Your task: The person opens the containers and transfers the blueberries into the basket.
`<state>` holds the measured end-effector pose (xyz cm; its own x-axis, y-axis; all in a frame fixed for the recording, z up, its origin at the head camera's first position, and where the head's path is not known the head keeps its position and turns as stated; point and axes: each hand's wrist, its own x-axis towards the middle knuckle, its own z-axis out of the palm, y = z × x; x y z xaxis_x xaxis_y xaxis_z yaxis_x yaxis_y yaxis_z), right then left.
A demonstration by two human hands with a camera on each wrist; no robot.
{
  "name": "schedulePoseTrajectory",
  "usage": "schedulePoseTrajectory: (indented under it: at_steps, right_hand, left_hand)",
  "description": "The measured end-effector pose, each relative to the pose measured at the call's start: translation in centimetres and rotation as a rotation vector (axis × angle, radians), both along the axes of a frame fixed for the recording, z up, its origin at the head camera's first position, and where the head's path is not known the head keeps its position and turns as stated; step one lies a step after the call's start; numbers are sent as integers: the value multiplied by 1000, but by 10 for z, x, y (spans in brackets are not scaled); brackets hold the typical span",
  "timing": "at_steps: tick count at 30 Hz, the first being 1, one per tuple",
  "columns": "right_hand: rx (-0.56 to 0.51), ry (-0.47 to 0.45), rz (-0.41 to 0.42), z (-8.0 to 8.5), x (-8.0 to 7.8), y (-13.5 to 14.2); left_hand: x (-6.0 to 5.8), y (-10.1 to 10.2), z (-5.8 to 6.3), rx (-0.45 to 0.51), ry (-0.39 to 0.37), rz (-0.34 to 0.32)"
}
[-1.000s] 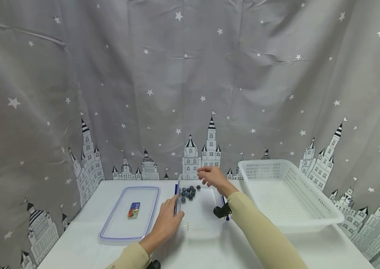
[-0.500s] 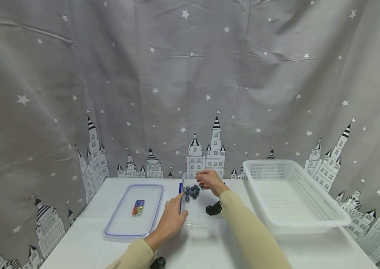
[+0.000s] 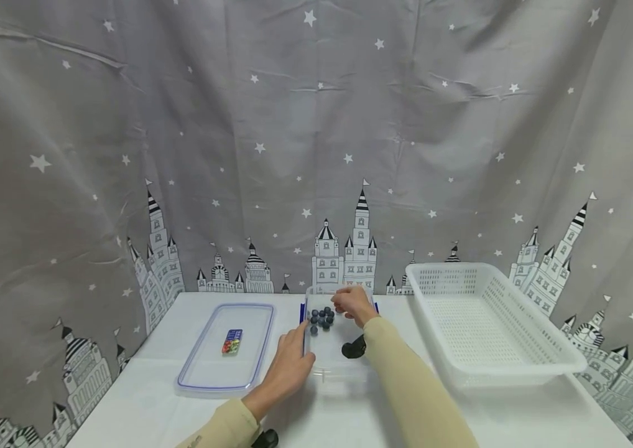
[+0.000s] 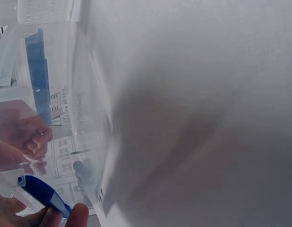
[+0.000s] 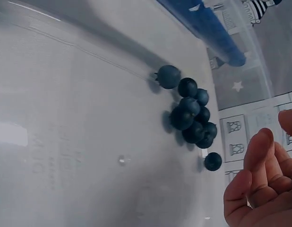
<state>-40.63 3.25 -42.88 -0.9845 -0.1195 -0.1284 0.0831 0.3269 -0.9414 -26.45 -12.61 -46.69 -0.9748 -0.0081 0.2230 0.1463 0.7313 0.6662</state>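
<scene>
A clear plastic food container (image 3: pixel 334 373) with blue side latches stands in the middle of the table. Several blueberries (image 3: pixel 322 318) lie clustered on its floor toward the far left. My left hand (image 3: pixel 287 361) rests against the container's left side, its fingers beside a blue latch (image 4: pixel 42 191). Over the far part of the container is my right hand (image 3: pixel 353 303), its fingers loosely bent. In the right wrist view, thumb and fingers are apart with nothing visible between them; a lone blueberry (image 5: pixel 213 161) lies nearest to them.
A blue-rimmed lid (image 3: pixel 204 367) with a colourful label (image 3: pixel 232 342) lies flat to the left. On the right stands a white perforated basket (image 3: pixel 479 326). A grey curtain (image 3: pixel 272 124) printed with stars and castles hangs behind the white table (image 3: pixel 154 386).
The head view has shifted, moving the scene slightly right. My right hand has come lower over the container's far end. My left hand stays at the container's left side.
</scene>
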Motion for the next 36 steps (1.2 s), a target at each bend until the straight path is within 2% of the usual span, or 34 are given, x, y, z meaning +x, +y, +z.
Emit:
schedulePoseTrajectory:
  at_steps: [14, 19, 26, 30, 36]
  right_hand:
    - [125, -86, -151, -24, -2, -5]
    - [194, -41, -211, -30, -8, -5]
    - [229, -8, -255, -36, -9, -5]
    - [265, 10, -259, -42, -9, -5]
    - [286, 16, -258, -46, -13, -6]
  left_hand:
    - [2, 1, -2, 15, 4, -18]
    - [2, 2, 0, 13, 0, -25]
    - [4, 2, 2, 13, -11, -23]
    - [6, 2, 1, 5, -23, -22]
    - [5, -1, 0, -5, -2, -21]
